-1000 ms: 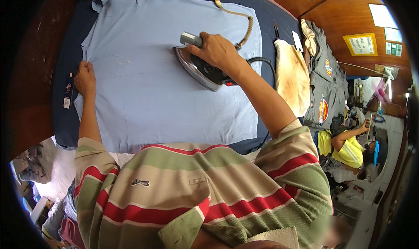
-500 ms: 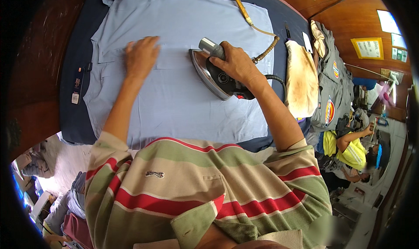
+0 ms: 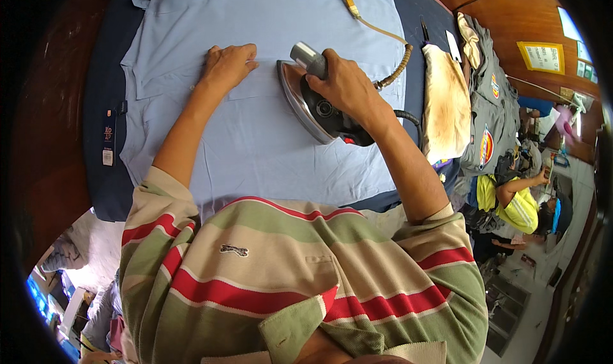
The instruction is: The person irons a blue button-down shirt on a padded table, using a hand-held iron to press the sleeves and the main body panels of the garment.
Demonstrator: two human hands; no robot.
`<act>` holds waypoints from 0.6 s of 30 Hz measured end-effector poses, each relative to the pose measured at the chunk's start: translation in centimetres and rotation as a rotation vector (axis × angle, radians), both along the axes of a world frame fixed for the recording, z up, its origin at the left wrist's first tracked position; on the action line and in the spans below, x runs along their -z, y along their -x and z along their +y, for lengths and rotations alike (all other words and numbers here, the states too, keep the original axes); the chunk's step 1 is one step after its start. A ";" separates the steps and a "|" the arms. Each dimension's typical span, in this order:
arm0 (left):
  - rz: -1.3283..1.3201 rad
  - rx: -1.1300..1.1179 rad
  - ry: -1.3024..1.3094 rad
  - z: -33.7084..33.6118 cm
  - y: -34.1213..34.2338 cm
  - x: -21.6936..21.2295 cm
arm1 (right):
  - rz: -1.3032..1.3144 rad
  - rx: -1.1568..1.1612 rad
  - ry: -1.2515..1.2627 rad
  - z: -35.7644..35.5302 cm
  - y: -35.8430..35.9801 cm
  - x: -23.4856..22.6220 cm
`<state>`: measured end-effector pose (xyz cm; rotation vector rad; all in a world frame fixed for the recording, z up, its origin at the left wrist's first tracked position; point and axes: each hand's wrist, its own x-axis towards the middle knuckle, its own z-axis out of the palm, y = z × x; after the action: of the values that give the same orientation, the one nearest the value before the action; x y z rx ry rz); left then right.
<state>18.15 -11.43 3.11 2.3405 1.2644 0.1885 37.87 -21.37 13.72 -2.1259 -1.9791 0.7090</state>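
My right hand is wrapped round the grey handle of a steam iron. The iron's metal soleplate edge rests on, or just over, a light blue shirt spread across a dark-covered ironing table. To the left of the iron, my left hand is down on the shirt with bent fingers, thumb and forefinger closed on the cloth near a seam. Its fingertips are partly hidden. A ribbed brown hose runs from the iron toward the far edge.
A dark hang tag lies by the shirt's left edge. On the right are a scorched cream cloth pad and folded grey garments. A wooden panel stands on the left. At the far right a person in yellow is at work.
My left hand has moved right, toward the iron, and its fingers have gone from spread to bent onto the cloth. The iron stays in nearly the same place on the shirt.
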 end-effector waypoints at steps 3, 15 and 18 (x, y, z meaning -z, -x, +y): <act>-0.019 -0.002 0.037 0.6 0.3 0.1 | 0.016 0.036 0.016 1.2 0.6 0.0; -0.081 -0.006 0.056 1.0 0.8 0.8 | 0.014 0.056 0.068 0.9 1.1 -0.2; -0.067 -0.015 0.112 1.1 1.1 0.4 | 0.009 0.041 0.071 0.3 0.9 -0.2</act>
<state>17.09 -10.37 2.72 2.2124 1.2289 0.1939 36.93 -21.11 13.92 -2.1916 -1.9280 0.7919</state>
